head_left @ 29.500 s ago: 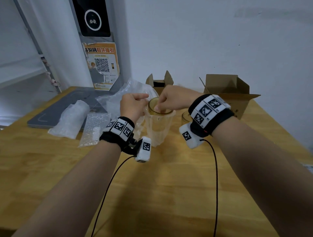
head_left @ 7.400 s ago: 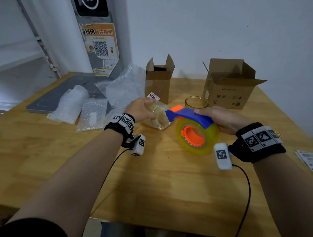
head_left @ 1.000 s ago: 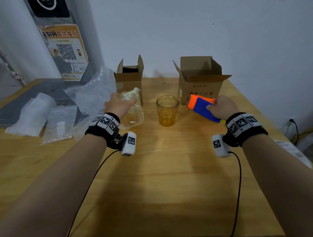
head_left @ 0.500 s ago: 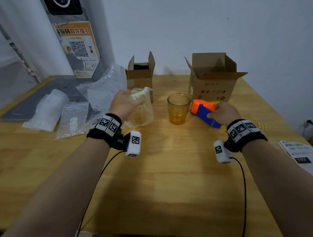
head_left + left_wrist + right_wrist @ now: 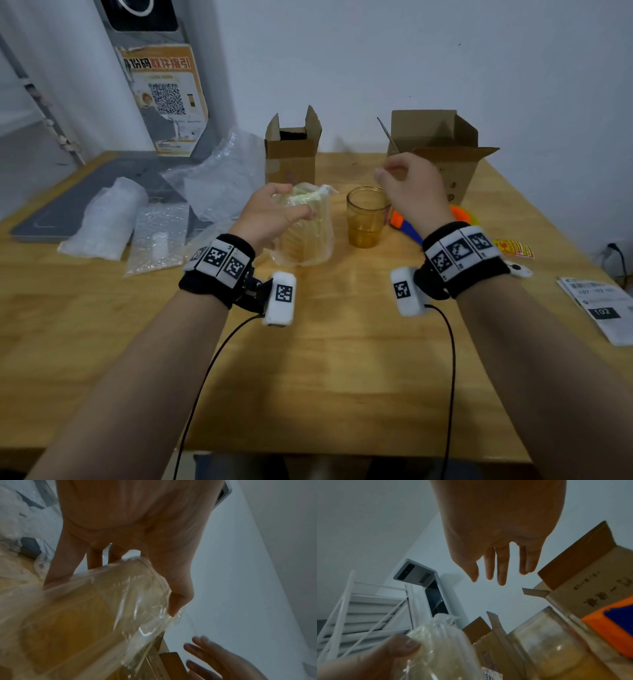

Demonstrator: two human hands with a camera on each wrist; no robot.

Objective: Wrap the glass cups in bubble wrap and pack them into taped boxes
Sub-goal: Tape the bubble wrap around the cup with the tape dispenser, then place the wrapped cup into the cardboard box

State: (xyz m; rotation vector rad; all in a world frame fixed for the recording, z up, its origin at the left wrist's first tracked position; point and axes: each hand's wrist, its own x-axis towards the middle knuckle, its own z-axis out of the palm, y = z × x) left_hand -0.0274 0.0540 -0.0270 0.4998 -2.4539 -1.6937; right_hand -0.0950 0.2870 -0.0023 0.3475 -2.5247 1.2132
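The left hand [image 5: 270, 214] is gripping the wrapped cup [image 5: 305, 233] by its top, standing on the surface [image 5: 325, 359]. The right hand [image 5: 411, 186] is hovering with fingers [image 5: 501, 569] loose, holding nothing. A bare cup [image 5: 365, 216] is standing between them, a tape dispenser [image 5: 404, 226] beside it, and two open boxes [image 5: 291, 150] are waiting behind.

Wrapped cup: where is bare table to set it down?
Bare wooden table lies in front, between both forearms. Crowded: bubble wrap sheets left, bare amber glass cup, orange-blue tape dispenser and two open cardboard boxes behind.
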